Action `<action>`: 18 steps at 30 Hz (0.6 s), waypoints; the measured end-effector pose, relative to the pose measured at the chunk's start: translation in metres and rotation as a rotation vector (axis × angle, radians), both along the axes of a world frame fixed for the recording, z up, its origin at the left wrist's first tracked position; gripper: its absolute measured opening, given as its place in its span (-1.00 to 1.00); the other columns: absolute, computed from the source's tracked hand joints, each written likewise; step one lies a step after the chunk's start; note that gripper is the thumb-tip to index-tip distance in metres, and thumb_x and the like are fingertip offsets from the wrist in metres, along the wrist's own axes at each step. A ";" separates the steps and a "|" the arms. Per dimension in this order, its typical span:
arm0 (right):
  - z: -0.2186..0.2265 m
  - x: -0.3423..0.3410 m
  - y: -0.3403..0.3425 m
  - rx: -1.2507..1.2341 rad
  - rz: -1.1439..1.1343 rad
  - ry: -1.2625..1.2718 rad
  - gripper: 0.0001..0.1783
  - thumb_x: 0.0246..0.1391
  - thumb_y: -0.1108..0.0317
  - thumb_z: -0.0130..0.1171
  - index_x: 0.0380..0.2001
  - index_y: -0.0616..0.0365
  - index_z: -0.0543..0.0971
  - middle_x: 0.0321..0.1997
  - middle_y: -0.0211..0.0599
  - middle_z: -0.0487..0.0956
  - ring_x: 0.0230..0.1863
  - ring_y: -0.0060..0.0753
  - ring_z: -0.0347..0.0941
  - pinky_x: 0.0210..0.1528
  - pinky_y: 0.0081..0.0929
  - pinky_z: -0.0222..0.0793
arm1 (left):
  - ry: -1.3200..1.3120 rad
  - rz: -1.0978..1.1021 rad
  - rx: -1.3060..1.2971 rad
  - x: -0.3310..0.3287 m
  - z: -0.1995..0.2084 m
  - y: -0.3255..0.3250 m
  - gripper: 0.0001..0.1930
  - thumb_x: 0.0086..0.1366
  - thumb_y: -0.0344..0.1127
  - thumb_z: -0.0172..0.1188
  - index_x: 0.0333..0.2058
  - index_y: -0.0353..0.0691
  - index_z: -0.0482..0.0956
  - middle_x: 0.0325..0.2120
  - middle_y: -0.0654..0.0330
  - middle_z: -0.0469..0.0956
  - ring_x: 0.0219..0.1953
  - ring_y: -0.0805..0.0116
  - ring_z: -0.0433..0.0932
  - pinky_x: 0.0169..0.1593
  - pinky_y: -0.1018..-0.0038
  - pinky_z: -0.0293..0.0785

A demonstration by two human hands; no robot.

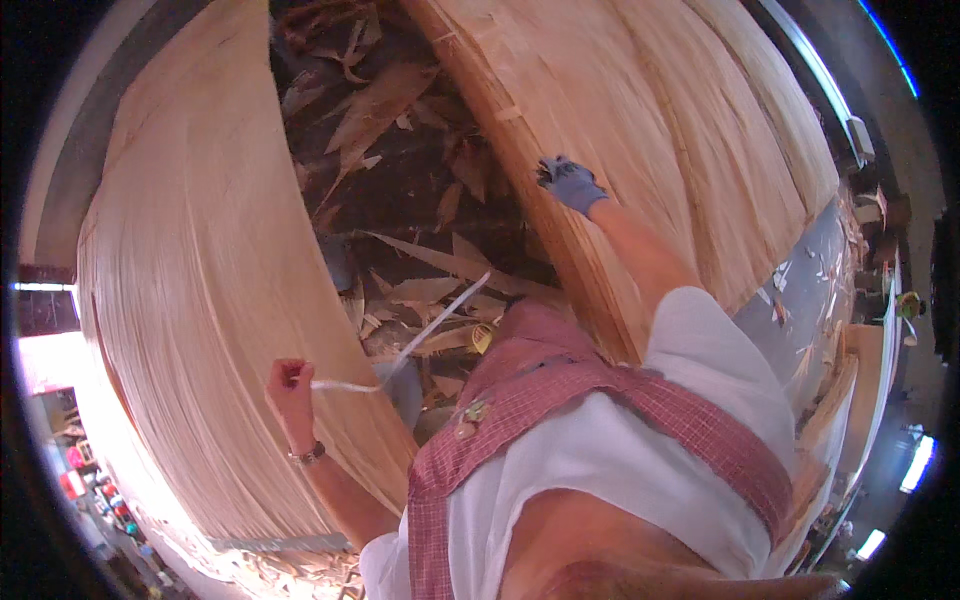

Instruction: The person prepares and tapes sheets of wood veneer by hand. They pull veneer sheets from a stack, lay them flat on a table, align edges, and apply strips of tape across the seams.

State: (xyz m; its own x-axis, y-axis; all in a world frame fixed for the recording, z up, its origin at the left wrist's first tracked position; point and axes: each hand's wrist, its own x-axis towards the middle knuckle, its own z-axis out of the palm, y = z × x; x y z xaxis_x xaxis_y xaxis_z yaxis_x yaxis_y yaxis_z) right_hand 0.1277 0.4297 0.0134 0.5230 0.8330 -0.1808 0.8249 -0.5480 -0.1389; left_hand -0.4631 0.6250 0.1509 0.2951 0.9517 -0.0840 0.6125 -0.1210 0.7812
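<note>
left hand (289,383) bare, fist clamped on white strip (420,338) running up-right over scrap-littered floor (400,180). right hand (570,182) in blue glove, fingers curled together on edge of right veneer stack (650,110). left veneer stack (200,300) just beside left hand. bracelet (308,455) on left wrist.

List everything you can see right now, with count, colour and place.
veneer stacks: two, pale tan, one left, one right
scraps: many, brown, on the dark floor between the stacks
strip: one, white, running from the left hand toward the scraps
apron: one, red check, over a white shirt
bracelet: one, dark, left wrist
left hand: bare, grip shut on strip
right hand: blue glove, resting on the right stack's edge; grip unclear
</note>
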 end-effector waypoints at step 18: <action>-0.027 0.100 0.279 0.114 0.467 0.431 -0.50 0.12 0.19 0.05 0.15 0.00 0.39 -0.06 0.10 0.50 -0.10 0.10 0.48 -0.07 -0.12 0.42 | 0.166 -0.483 -0.368 0.405 0.066 0.291 -0.86 0.09 -0.45 0.28 -0.34 -0.28 0.58 -0.50 0.26 0.59 -0.46 0.53 0.52 -0.34 0.53 0.46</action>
